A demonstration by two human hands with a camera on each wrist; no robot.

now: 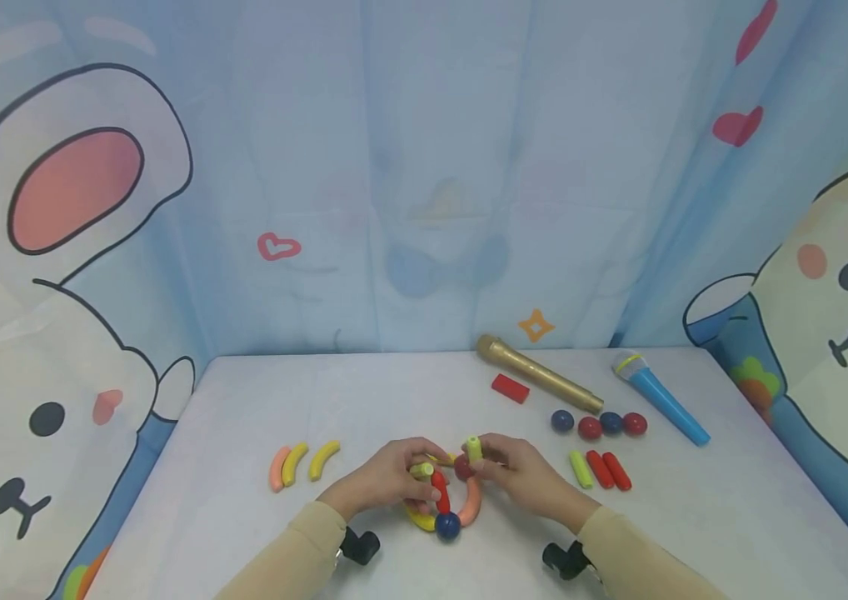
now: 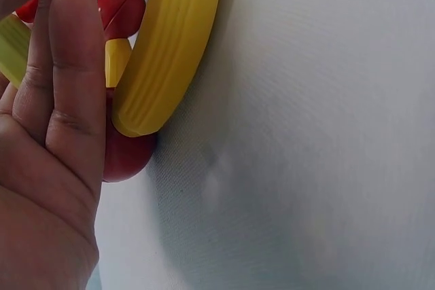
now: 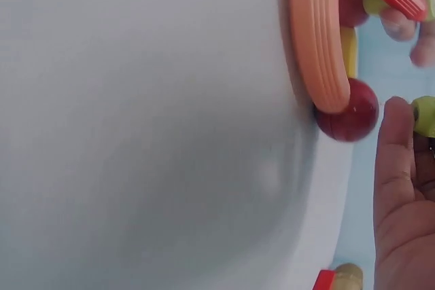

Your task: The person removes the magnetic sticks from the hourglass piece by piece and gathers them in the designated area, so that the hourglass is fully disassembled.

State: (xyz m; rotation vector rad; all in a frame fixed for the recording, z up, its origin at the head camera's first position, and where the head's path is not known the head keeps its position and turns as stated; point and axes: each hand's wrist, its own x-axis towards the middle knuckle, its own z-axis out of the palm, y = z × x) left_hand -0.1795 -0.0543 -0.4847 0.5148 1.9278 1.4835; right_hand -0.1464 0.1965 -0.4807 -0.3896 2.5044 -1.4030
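My left hand (image 1: 394, 479) grips a light green rod (image 1: 421, 471) over a ring of balls and curved sticks. A red rod (image 1: 441, 492) stands up from the ring's blue ball (image 1: 447, 526), close against the left fingers. My right hand (image 1: 525, 475) pinches another light green rod (image 1: 474, 450) upright above the ring's far red ball (image 1: 463, 467). In the right wrist view this rod (image 3: 425, 115) is apart from the red ball (image 3: 348, 110). An orange curved stick (image 3: 319, 39) joins blue to red. The left wrist view shows a yellow curved stick (image 2: 170, 45) ending at a red ball (image 2: 129, 157).
Right of the hands lie a light green rod (image 1: 581, 469), two red rods (image 1: 608, 471), and several red and blue balls (image 1: 611, 423). Behind are a gold microphone (image 1: 540, 372), a red block (image 1: 510, 388) and a blue microphone (image 1: 664, 400). Curved sticks (image 1: 294, 463) lie left.
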